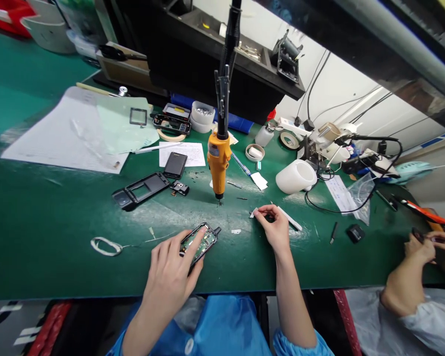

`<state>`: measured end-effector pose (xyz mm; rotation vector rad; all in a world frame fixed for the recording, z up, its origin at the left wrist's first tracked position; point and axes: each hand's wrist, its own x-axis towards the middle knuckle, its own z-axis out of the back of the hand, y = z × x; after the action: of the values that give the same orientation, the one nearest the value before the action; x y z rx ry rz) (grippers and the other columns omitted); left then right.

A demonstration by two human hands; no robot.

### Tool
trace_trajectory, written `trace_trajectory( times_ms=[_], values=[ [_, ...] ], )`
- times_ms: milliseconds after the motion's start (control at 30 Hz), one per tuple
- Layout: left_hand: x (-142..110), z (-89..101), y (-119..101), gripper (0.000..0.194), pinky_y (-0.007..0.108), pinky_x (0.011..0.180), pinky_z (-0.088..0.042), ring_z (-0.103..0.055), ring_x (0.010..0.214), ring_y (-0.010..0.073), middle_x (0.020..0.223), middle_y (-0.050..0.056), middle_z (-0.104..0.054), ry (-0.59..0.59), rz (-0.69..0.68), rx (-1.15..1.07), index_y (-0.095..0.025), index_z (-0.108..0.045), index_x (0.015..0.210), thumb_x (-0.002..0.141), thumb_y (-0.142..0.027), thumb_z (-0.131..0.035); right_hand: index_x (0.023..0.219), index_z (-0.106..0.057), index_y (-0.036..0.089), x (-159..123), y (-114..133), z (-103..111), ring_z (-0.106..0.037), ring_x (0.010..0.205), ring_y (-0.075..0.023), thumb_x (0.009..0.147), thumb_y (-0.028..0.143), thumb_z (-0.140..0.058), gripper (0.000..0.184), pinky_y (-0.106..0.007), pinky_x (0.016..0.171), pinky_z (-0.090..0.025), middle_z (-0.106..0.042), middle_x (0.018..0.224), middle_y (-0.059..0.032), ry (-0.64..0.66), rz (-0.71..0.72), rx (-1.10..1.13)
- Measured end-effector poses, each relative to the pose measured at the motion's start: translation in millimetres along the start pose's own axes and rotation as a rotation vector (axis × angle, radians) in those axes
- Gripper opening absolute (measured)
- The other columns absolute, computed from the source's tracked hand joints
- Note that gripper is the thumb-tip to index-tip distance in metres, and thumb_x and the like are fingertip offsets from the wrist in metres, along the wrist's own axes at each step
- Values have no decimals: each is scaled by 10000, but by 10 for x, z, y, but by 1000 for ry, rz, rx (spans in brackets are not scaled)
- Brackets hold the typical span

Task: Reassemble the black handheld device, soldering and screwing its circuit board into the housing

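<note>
My left hand (174,264) lies over an opened handheld device (203,241) with a stubby antenna and a bare green circuit board. The thumb and fingers hold it by its edges, and one finger rests on the board. To the right, my right hand (274,225) pinches a small white piece (253,213), perhaps a sticker, between thumb and fingertips. A slim white stick (289,218) lies beside that hand. Another small white scrap (236,231) sits on the table between my hands. Above it hangs an orange electric screwdriver (219,165), tip down.
Left of the screwdriver lie a black device housing (141,191), a dark rectangular screen part (175,165) and a small black module (180,188). A white cup (295,176) lies on its side at right. A coiled white cord (106,246) is at left. A co-worker's hands (422,249) work far right.
</note>
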<state>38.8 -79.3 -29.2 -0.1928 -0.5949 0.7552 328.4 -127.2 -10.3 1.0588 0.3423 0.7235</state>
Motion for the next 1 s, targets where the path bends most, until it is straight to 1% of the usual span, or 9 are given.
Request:
trace_trajectory(
  times_ms=[167, 333, 400, 467, 567, 633, 733, 900, 1000],
  values=[
    [-5, -31, 20, 489, 473, 980, -435, -681, 1101, 362, 1300, 216, -735, -30, -12, 13, -128, -569, 1574, 1105, -263, -557, 818, -718, 233, -31, 45, -37, -681, 785, -216, 757, 609, -892, 419, -394, 830, -572, -752, 806, -41, -22, -1, -3],
    [16, -19, 16, 414, 511, 1068, -394, -700, 1166, 360, 1374, 184, -738, -102, 27, -79, -215, -646, 1472, 1067, -300, -664, 863, -715, 225, -192, 214, -53, -705, 785, -214, 758, 661, -902, 486, -379, 784, -595, -763, 834, -56, -2, -11, 84],
    [62, 10, -50, 333, 472, 1061, -443, -721, 1182, 328, 1335, 144, -761, -132, 96, -260, -245, -691, 1401, 1071, -273, -661, 896, -724, 223, -300, 303, -59, -720, 804, -212, 757, 676, -908, 508, -368, 778, -604, -773, 866, -60, 26, -16, 124],
    [136, 37, -148, 261, 407, 1011, -524, -751, 1138, 281, 1235, 107, -790, -118, 172, -536, -247, -727, 1330, 1085, -271, -637, 913, -729, 224, -421, 401, -67, -726, 820, -206, 760, 674, -918, 511, -352, 772, -607, -779, 895, -61, 54, -27, 165],
    [267, 52, -299, 198, 334, 899, -611, -780, 975, 223, 1131, 71, -812, -5, 367, -926, -249, -789, 1211, 1072, -331, -676, 917, -730, 226, -601, 552, -78, -728, 830, -195, 772, 617, -946, 469, -334, 776, -619, -776, 907, -51, 113, -60, 250],
    [342, 50, -367, 195, 309, 860, -640, -792, 957, 219, 1094, 67, -824, 74, 499, -1153, -245, -824, 1149, 1034, -372, -732, 922, -733, 229, -706, 638, -83, -729, 830, -192, 789, 573, -952, 429, -330, 785, -630, -770, 900, -44, 167, -74, 296],
    [403, 57, -404, 242, 289, 840, -665, -809, 953, 225, 1037, 75, -841, 164, 616, -1440, -221, -849, 1103, 944, -402, -835, 919, -739, 235, -817, 722, -91, -730, 828, -192, 816, 528, -945, 373, -327, 791, -638, -762, 882, -37, 228, -68, 320],
    [410, 105, -384, 253, 234, 776, -651, -781, 829, 178, 914, 66, -819, 193, 660, -1583, -185, -855, 918, 880, -426, -923, 917, -750, 235, -883, 753, -100, -731, 815, -188, 829, 513, -937, 347, -313, 780, -638, -753, 855, -30, 260, -63, 324],
    [399, 122, -378, 326, 232, 754, -647, -771, 807, 178, 884, 67, -808, 184, 669, -1614, -180, -853, 890, 865, -492, -941, 933, -749, 236, -889, 752, -106, -733, 818, -186, 829, 532, -937, 366, -308, 785, -636, -751, 857, -27, 288, -74, 337]
  ],
)
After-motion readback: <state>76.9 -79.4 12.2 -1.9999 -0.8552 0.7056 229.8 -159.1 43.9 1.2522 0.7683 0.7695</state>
